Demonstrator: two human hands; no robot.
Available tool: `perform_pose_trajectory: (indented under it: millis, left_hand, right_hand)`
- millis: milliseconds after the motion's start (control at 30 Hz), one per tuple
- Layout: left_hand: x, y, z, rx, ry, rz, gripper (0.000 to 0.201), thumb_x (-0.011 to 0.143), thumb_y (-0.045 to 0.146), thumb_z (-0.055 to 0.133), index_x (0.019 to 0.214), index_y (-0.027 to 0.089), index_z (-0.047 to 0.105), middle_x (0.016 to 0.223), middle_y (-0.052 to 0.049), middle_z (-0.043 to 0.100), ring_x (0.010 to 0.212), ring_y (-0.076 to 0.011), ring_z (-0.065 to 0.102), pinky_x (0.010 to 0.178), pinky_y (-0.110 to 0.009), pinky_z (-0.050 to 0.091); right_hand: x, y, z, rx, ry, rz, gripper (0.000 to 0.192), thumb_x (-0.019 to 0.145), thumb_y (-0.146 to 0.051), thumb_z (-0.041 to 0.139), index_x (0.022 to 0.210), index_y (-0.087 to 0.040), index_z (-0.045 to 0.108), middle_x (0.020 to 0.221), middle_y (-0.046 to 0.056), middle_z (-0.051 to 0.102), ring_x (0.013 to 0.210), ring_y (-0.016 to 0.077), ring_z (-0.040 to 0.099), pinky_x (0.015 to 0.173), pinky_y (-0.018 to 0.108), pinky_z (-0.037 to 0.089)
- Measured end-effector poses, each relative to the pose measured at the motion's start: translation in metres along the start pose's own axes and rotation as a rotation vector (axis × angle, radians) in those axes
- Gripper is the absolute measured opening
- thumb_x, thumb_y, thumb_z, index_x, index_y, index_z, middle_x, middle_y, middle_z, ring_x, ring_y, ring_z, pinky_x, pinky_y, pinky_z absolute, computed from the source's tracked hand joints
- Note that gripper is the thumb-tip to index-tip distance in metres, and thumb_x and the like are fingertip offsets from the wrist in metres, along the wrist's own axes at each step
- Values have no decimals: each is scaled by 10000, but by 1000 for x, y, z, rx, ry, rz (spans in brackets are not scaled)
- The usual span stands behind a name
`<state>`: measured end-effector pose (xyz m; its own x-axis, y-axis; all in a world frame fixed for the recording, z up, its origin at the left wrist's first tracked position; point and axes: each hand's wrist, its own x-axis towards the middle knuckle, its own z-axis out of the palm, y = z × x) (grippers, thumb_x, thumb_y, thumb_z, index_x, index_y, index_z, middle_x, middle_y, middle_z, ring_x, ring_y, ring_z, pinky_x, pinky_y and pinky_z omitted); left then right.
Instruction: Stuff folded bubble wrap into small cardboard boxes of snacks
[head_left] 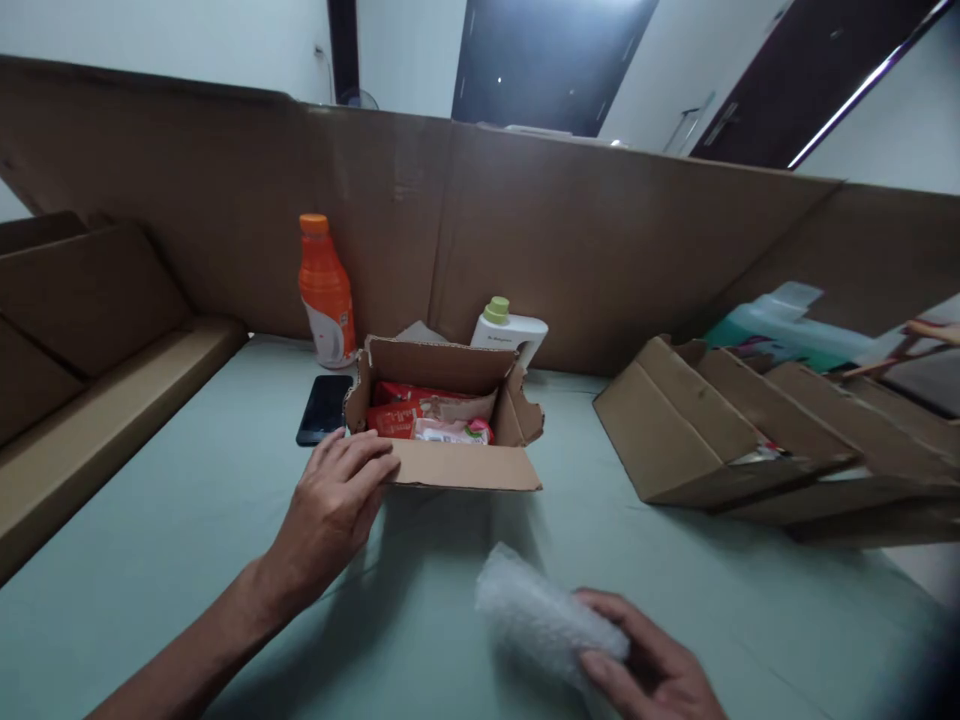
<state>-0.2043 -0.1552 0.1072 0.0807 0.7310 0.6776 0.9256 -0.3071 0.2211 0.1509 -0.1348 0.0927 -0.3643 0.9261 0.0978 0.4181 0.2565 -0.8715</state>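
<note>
The left hand (334, 505) lay flat, steadying the snack-filled cardboard box (450, 430); the right hand (649, 665), its grip closed on a bubble wrap wad (536, 620), was judged mid-packing, needing placement atop.

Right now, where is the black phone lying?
In the head view, the phone lies flat on the table, left of the open cardboard box, just in front of the orange bottle and beyond the left hand.
</note>
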Motion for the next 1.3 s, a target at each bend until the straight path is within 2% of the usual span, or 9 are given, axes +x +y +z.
perform_pose_trajectory:
  millis: [100,200,367,533,767,933,1067,1200,1300]
  left_hand:
    - [0,0,0,-56,30,1,231,997,123,504,1151,213,650,1206,-80,712,1218,-254,617,1059,-462,482]
    - [3,0,2,-97,70,-17,222,1000,126,517,1142,214,662,1175,-76,719,1212,-250,621,1029,-432,515]
    - [0,-1,7,-116,100,-17,230,991,120,550,1176,212,652,1175,-80,721,1214,-252,617,1037,-453,511]
    - [2,-5,10,-125,118,15,219,989,117,559,1175,194,644,1173,-87,721,1201,-257,618,1024,-472,508]
    - [2,-10,14,-116,117,26,228,973,99,562,1168,188,640,1170,-90,718,1199,-271,615,1019,-486,500]
    - [7,-11,15,-121,121,9,224,967,99,573,1157,196,642,1161,-83,718,1194,-265,620,1013,-471,504]
    - [11,-10,7,-123,151,-9,318,949,81,568,1236,210,615,1205,-97,682,1190,-258,616,1037,-469,497]
    - [-4,-11,-6,-157,299,-197,626,919,156,622,1503,244,412,1391,-136,561,1310,-288,541,1101,-493,471]
    - [-21,-19,-3,-308,240,-452,674,922,274,636,1538,278,361,1447,-124,523,1293,-290,559,1088,-497,486]
  right_hand:
    - [34,-36,-32,-126,158,-200,308,785,-524,777,944,-260,767,846,65,759,695,221,716,591,256,592]
    - [80,-80,-38,-292,228,-344,323,837,-534,738,1003,-258,753,883,66,756,733,207,709,629,264,575]
    - [165,-127,7,-441,-116,-450,238,912,-368,616,1080,-226,706,925,32,747,714,171,655,595,254,479]
    - [219,-128,53,-878,-489,-277,211,868,-244,618,1061,-218,701,896,40,741,756,189,642,601,250,360]
    - [244,-118,58,-1113,-717,-206,219,835,-213,619,1003,-246,756,957,68,764,882,249,693,683,278,400]
    - [252,-127,70,-1170,-755,-243,264,836,-189,621,1048,-231,772,1008,99,775,919,279,716,683,302,431]
    - [236,-143,54,-1146,-595,-299,320,855,-238,657,1163,-208,738,1075,115,769,975,308,713,741,332,472]
    - [188,-136,3,-801,-78,-419,242,911,-306,613,1102,-214,731,1012,59,774,855,222,712,739,309,500]
    - [154,-98,-22,-500,202,-322,244,906,-413,604,927,-207,734,860,51,761,745,198,691,675,303,514]
